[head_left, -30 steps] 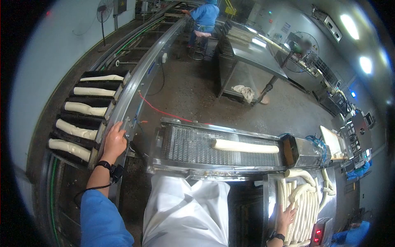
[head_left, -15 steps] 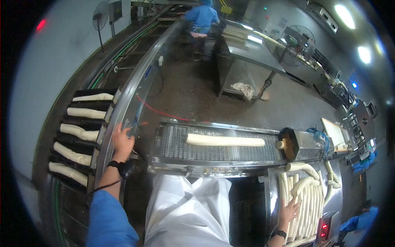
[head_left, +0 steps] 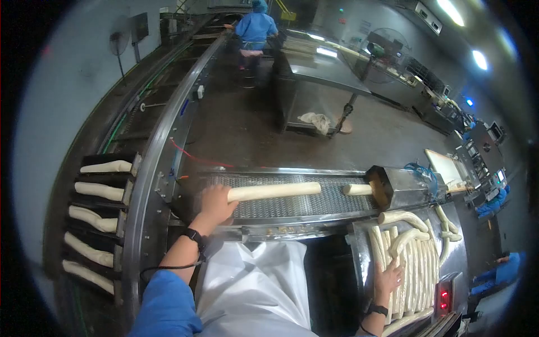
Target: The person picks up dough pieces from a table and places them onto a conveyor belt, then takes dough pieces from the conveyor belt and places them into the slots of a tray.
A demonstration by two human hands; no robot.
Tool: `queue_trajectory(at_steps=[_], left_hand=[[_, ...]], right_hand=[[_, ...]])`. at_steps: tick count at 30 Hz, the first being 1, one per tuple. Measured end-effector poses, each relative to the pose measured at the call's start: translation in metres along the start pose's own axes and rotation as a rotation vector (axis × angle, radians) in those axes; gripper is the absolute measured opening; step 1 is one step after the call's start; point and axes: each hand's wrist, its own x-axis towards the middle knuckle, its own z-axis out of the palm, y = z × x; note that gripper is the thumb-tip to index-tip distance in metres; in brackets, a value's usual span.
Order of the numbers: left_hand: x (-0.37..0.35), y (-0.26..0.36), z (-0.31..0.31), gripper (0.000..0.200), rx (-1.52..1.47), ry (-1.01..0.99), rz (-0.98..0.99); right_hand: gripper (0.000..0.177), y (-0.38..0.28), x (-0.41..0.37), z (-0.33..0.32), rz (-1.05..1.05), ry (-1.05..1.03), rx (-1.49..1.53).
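A long pale dough roll [head_left: 278,191] lies on the metal mesh conveyor belt [head_left: 264,209]. My left hand [head_left: 215,205] is closed around its left end. A second, shorter-looking piece of dough [head_left: 357,190] pokes out of the metal housing [head_left: 407,194] at the belt's right. On the metal tray beside the conveyor, several dough sticks [head_left: 412,275] lie side by side, with curved pieces [head_left: 407,240] on top. My right hand [head_left: 388,279] rests on the left sticks, fingers stretched out and apart, gripping nothing.
At left, several dough pieces [head_left: 100,191] sit in dark trough-like moulds behind a long metal rail [head_left: 147,185]. A red-lit display box [head_left: 446,295] stands by the tray. A co-worker [head_left: 255,31] in blue is at the far rail, near a metal table [head_left: 325,70].
My left hand has moved from the rail to the belt and taken the dough roll's left end. The roll has shifted left, and the second piece protrudes further. My right hand stays on the sticks.
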Motion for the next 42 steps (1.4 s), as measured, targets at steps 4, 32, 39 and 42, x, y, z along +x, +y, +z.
queue_trajectory(at_steps=[4,32,39,42], left_hand=[[-0.023,-0.015,-0.023,0.034,-0.113,-0.092,-0.003],[-0.086,0.013,-0.053,0.030,-1.280,-0.179,-0.697],[-0.069,0.110,-0.074,0.030,-1.276,-0.346,-0.507],[-0.074,0.152,-0.071,0.037,-1.225,-0.689,-0.091]], right_hand=[[0.092,0.013,0.012,0.011,-0.021,0.000,0.116],[0.043,-0.059,0.070,0.016,-0.260,0.147,1.063],[0.040,-0.149,-0.089,-0.001,-0.334,-1.166,1.623],[0.058,-0.185,-0.126,-0.028,-0.176,-1.609,2.034]])
